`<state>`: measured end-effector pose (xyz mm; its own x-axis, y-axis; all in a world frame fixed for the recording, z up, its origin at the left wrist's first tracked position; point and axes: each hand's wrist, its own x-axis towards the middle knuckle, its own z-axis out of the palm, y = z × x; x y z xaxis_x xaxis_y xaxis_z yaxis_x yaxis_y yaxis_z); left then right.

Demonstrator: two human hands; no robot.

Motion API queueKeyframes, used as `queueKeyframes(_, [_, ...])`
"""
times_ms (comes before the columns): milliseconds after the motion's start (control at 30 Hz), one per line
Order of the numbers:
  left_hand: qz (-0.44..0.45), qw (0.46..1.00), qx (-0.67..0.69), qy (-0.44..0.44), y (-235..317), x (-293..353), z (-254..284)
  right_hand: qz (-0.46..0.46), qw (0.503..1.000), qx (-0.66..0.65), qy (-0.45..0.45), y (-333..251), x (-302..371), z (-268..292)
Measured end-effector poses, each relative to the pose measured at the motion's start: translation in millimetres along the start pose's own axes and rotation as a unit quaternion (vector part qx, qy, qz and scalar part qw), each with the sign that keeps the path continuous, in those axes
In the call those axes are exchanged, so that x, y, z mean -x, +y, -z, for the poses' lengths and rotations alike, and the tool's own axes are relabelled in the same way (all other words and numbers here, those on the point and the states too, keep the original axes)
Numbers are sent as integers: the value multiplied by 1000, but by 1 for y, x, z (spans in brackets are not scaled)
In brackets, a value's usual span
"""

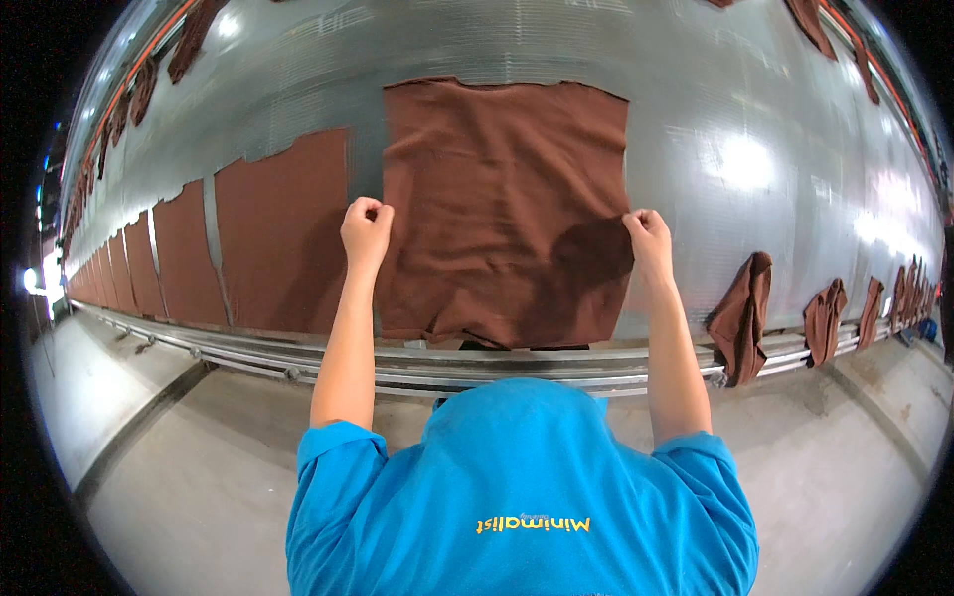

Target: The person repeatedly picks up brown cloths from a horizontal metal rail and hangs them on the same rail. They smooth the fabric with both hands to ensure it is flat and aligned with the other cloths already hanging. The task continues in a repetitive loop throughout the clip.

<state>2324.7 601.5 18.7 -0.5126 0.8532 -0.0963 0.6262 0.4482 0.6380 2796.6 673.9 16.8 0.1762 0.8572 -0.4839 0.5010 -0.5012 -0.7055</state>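
A brown cut fabric panel (502, 189) lies spread in front of me on a long metal-coloured table (686, 199). Soft wrinkles run across it, and its lower edge is bunched near the table's front rail. My left hand (367, 234) pinches the panel's left side edge, about midway down. At the same height on the opposite side, my right hand (649, 238) has its fingers closed on the right edge. The shadow of an arm or hand falls over the panel's lower right part.
Flat brown panels (283, 223) lie in a row to the left. Along the right front edge, several crumpled brown pieces (741, 318) hang over the metal rail (477, 368). More brown pieces (197, 38) hang along the far edge. Pale floor (199, 477) shows below.
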Motion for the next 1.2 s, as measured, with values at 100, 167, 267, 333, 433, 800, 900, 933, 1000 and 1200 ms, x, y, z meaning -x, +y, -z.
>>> queueKeyframes(100, [101,977,187,33,11,1,-15,40,994,-79,68,-12,13,-28])
queueKeyframes(167, [133,973,187,-29,26,-1,-15,41,993,-84,71,-7,10,-34])
queueKeyframes(267, [161,951,255,-70,27,1,3,66,987,-132,71,-29,18,-33])
queueKeyframes(333, [173,932,314,-54,25,-4,15,79,980,-166,79,-34,23,-25])
queueKeyframes(433, [183,932,308,-51,31,3,32,84,973,-201,80,-31,26,-18])
queueKeyframes(800, [213,927,304,-53,5,32,37,79,976,-185,77,-8,37,-20])
queueKeyframes(900, [206,927,307,-64,1,35,30,81,974,-182,103,-11,41,-15])
queueKeyframes(933, [204,926,308,-70,4,35,28,72,975,-184,107,-10,41,-12])
queueKeyframes(1000, [202,929,303,-70,2,38,26,62,974,-192,102,-7,40,-9])
queueKeyframes(1200, [206,926,309,-73,-7,42,21,45,973,-214,74,16,35,-11])
